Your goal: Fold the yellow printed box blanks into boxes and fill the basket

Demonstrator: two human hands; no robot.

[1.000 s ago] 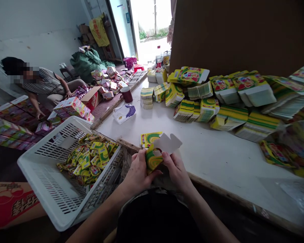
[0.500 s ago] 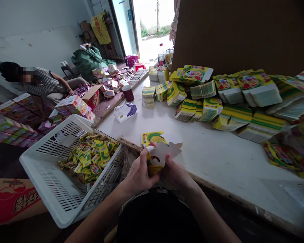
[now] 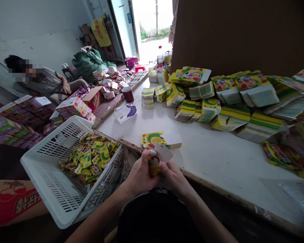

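carton (image 3: 155, 160): small, half folded, yellow and green outside, white flap up; held just above the near edge of the counter (image 3: 212, 158).
left hand (image 3: 140, 175): fingers pinching the carton's left side.
right hand (image 3: 174, 176): fingers pinching the white flap.
room: bare counter to the right; white basket (image 3: 50, 184) close on the left.

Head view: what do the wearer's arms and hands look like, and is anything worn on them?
Left forearm and right forearm are bare to the frame edge: no sleeves, gloves or watch visible. The left hand has a whitish wrap, perhaps tape, on one fingertip; the right hand is plain.
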